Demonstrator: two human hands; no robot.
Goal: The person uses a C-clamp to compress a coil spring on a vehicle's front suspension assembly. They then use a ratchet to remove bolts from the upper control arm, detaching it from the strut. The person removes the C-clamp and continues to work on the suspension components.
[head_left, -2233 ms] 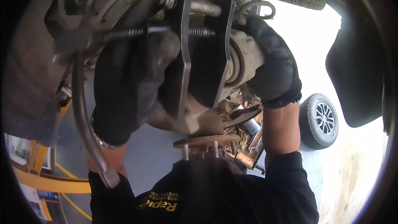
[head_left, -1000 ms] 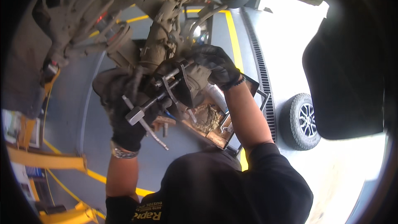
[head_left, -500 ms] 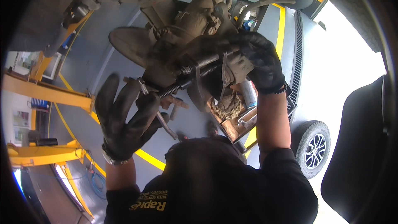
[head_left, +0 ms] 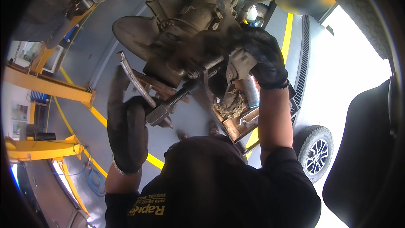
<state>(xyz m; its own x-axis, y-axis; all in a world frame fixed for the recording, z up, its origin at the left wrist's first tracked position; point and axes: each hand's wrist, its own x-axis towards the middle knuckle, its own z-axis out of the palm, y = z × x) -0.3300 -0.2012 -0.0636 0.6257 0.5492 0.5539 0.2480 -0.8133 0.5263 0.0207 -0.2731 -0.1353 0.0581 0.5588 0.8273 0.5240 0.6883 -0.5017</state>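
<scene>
My left hand (head_left: 128, 133), in a black glove, is at the outer end of a C-clamp's threaded screw (head_left: 179, 96). Its fingers curl against the clamp's curved metal handle (head_left: 137, 82), with one blurred finger stretched upward. The clamp's frame (head_left: 205, 86) sits around a dusty brake caliper (head_left: 241, 68). Gripping the caliper's right side is my right hand (head_left: 268, 59), also gloved, its fingertips partly hidden behind it. Beyond lie the rounded dust shield (head_left: 131, 33) and dirty axle parts (head_left: 198, 12).
Below the caliper stands a tool tray (head_left: 237, 133) with crumpled brown material and a spray can (head_left: 252, 93). A wheel (head_left: 317, 154) is on the floor at right. Yellow lift arms (head_left: 50, 86) reach in from the left. A dark tyre (head_left: 373, 29) hangs at upper right.
The clamp's handle has turned, its long end now pointing up and left. My left hand has moved down, its fingers drawn together from a spread. The right hand keeps its hold.
</scene>
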